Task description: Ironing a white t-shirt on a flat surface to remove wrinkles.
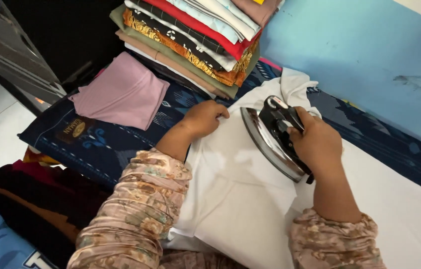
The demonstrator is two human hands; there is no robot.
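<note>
A white garment (235,194) lies spread on a dark blue patterned cloth (106,144). My right hand (317,142) grips the black handle of a clothes iron (273,142), which is tipped up on its side so its shiny soleplate faces left. My left hand (204,118) presses down on the garment's upper left edge, fingers curled over the fabric. Both my arms wear floral sleeves.
A tall stack of folded clothes (195,40) stands at the back. A folded mauve piece (121,92) lies left of my left hand. Dark and blue garments (16,219) pile up at the lower left. A light blue wall (370,65) rises on the right.
</note>
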